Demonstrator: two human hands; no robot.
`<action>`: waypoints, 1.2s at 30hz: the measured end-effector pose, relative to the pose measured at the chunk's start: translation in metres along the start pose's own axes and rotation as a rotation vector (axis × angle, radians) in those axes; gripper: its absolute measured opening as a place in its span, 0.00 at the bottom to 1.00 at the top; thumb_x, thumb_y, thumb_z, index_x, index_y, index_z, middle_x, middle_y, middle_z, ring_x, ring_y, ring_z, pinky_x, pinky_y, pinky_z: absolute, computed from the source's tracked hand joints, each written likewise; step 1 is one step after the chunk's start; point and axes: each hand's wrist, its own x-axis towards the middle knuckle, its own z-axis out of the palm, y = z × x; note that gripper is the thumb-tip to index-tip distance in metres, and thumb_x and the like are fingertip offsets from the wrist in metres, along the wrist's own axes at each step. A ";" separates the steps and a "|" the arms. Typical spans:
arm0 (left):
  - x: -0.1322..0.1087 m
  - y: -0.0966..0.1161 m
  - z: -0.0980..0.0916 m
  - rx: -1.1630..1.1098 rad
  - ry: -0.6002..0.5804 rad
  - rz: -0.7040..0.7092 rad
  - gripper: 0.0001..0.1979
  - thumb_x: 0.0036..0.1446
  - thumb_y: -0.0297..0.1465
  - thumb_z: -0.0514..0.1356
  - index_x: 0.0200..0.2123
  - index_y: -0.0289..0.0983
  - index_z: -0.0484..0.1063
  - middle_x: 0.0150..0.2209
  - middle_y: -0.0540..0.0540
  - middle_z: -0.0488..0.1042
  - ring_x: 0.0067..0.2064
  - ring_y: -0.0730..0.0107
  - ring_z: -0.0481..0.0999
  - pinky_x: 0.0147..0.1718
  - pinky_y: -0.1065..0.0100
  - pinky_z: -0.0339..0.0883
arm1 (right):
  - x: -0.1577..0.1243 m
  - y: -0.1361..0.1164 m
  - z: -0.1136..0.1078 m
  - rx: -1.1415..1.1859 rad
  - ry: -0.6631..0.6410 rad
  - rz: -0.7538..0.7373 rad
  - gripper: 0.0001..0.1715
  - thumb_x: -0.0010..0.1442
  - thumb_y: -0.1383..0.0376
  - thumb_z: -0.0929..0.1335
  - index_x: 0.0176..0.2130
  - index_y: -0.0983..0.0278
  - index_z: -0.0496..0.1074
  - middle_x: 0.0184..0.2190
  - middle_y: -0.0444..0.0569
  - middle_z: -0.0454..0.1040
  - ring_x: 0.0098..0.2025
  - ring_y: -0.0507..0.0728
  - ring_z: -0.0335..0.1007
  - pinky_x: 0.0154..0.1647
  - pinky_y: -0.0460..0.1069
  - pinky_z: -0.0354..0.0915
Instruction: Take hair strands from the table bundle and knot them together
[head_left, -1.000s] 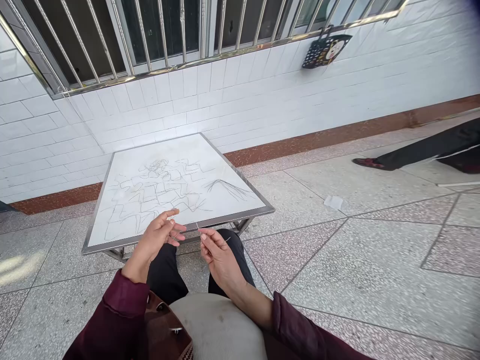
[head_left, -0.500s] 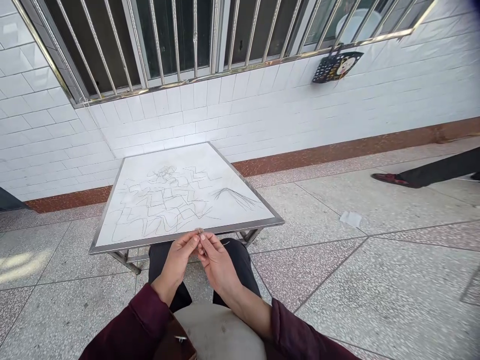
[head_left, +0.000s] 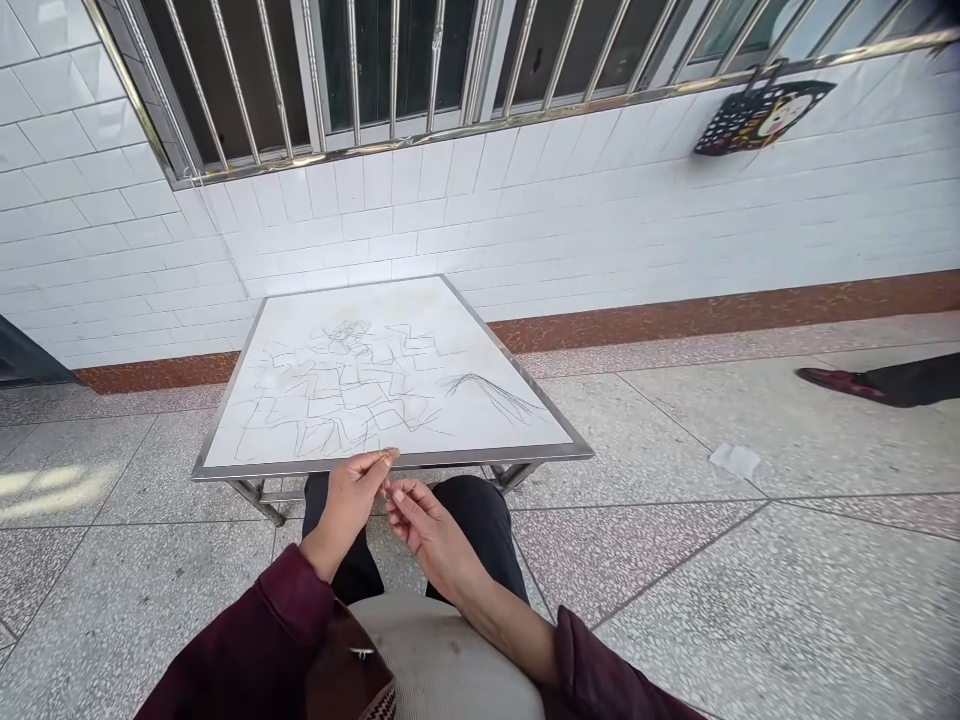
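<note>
My left hand (head_left: 346,512) is closed in a pinch just in front of the table's near edge, and a small brownish bit shows at its fingertips. Slightly lower and to the right, my right hand (head_left: 436,548) pinches a thin strand (head_left: 387,493), which curves up towards the left fingers. Most of the strand is covered by my fingers. On the white table (head_left: 420,300) lie many thin, kinked strands (head_left: 341,385), spread in a loose tangle. To their right rests a small fan of straighter dark strands (head_left: 495,393); I cannot tell whether they are wire or thread.
The metal-framed table stands against a white tiled wall (head_left: 360,225) beneath a barred window (head_left: 390,70). A dark patterned bag (head_left: 761,115) hangs from the bars. White paper (head_left: 735,460) lies on the floor at right, near another person's shoe (head_left: 844,382). My knees are under the table edge.
My hands have come apart a little: the right one dropped below the left, whose fingertips still pinch. The view has swung left, so the surroundings sit further right.
</note>
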 end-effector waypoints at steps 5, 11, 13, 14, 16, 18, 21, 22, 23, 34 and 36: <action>0.000 -0.003 -0.003 0.060 -0.027 -0.041 0.20 0.58 0.42 0.58 0.46 0.35 0.80 0.24 0.49 0.74 0.22 0.73 0.69 0.23 0.71 0.67 | 0.000 -0.002 -0.002 -0.041 0.020 -0.064 0.18 0.53 0.52 0.75 0.36 0.61 0.73 0.30 0.44 0.72 0.31 0.50 0.64 0.31 0.46 0.61; -0.001 -0.012 -0.005 0.138 -0.087 -0.055 0.19 0.60 0.41 0.57 0.46 0.37 0.79 0.19 0.53 0.68 0.17 0.76 0.67 0.19 0.73 0.63 | 0.001 0.000 -0.008 -0.059 0.018 -0.029 0.18 0.52 0.52 0.75 0.34 0.62 0.74 0.30 0.45 0.73 0.31 0.50 0.66 0.33 0.46 0.61; -0.001 -0.015 -0.006 0.129 -0.095 -0.068 0.19 0.60 0.42 0.57 0.47 0.37 0.78 0.19 0.53 0.68 0.16 0.76 0.67 0.19 0.73 0.62 | 0.002 0.000 -0.009 -0.055 0.011 -0.010 0.18 0.53 0.52 0.75 0.34 0.62 0.74 0.30 0.45 0.73 0.31 0.50 0.66 0.33 0.46 0.61; 0.000 -0.016 -0.006 0.124 -0.095 -0.071 0.20 0.60 0.42 0.57 0.47 0.36 0.78 0.19 0.53 0.68 0.16 0.76 0.67 0.19 0.73 0.62 | 0.002 -0.001 -0.010 -0.053 0.013 -0.003 0.18 0.53 0.52 0.75 0.34 0.62 0.74 0.30 0.45 0.73 0.31 0.51 0.66 0.33 0.46 0.61; 0.000 -0.018 -0.006 0.110 -0.086 -0.070 0.20 0.59 0.42 0.57 0.46 0.35 0.78 0.19 0.53 0.68 0.16 0.77 0.66 0.18 0.74 0.61 | 0.002 -0.001 -0.012 -0.055 0.026 -0.002 0.18 0.53 0.51 0.75 0.35 0.62 0.75 0.30 0.45 0.74 0.31 0.51 0.67 0.33 0.46 0.62; -0.001 -0.020 -0.006 0.087 -0.084 -0.066 0.20 0.59 0.42 0.57 0.45 0.34 0.78 0.18 0.53 0.67 0.16 0.77 0.66 0.17 0.74 0.60 | 0.002 -0.001 -0.014 -0.057 0.042 -0.012 0.19 0.52 0.51 0.75 0.35 0.62 0.75 0.30 0.46 0.74 0.31 0.52 0.67 0.33 0.47 0.62; -0.004 -0.023 -0.005 0.029 -0.080 -0.067 0.21 0.60 0.42 0.56 0.45 0.34 0.78 0.18 0.53 0.66 0.16 0.77 0.64 0.17 0.74 0.59 | 0.002 0.002 -0.019 -0.073 0.036 -0.002 0.20 0.52 0.49 0.74 0.36 0.62 0.76 0.30 0.48 0.76 0.32 0.53 0.69 0.33 0.48 0.64; -0.006 -0.024 -0.004 0.008 -0.079 -0.069 0.21 0.60 0.42 0.56 0.46 0.34 0.78 0.19 0.53 0.67 0.16 0.77 0.65 0.18 0.73 0.60 | 0.002 0.003 -0.020 -0.081 0.033 0.004 0.20 0.52 0.49 0.74 0.36 0.62 0.76 0.31 0.49 0.76 0.32 0.54 0.70 0.34 0.49 0.64; -0.008 -0.024 -0.004 -0.011 -0.077 -0.073 0.21 0.59 0.42 0.56 0.48 0.34 0.77 0.19 0.53 0.67 0.17 0.76 0.65 0.20 0.73 0.62 | 0.002 0.004 -0.022 -0.089 0.032 0.008 0.20 0.52 0.49 0.74 0.36 0.62 0.77 0.31 0.49 0.76 0.33 0.55 0.71 0.34 0.49 0.65; -0.028 -0.021 -0.024 0.006 -0.168 -0.047 0.26 0.56 0.35 0.61 0.59 0.37 0.68 0.28 0.52 0.67 0.27 0.74 0.68 0.30 0.69 0.66 | -0.001 0.002 -0.008 -0.188 0.005 0.018 0.20 0.52 0.48 0.74 0.35 0.61 0.77 0.32 0.50 0.77 0.35 0.58 0.72 0.35 0.52 0.66; -0.030 -0.022 -0.027 0.017 -0.187 -0.055 0.27 0.57 0.35 0.60 0.60 0.38 0.66 0.29 0.53 0.66 0.26 0.74 0.68 0.30 0.69 0.67 | -0.003 0.002 -0.005 -0.200 0.001 0.016 0.19 0.50 0.50 0.75 0.34 0.61 0.76 0.31 0.48 0.77 0.34 0.56 0.71 0.35 0.51 0.65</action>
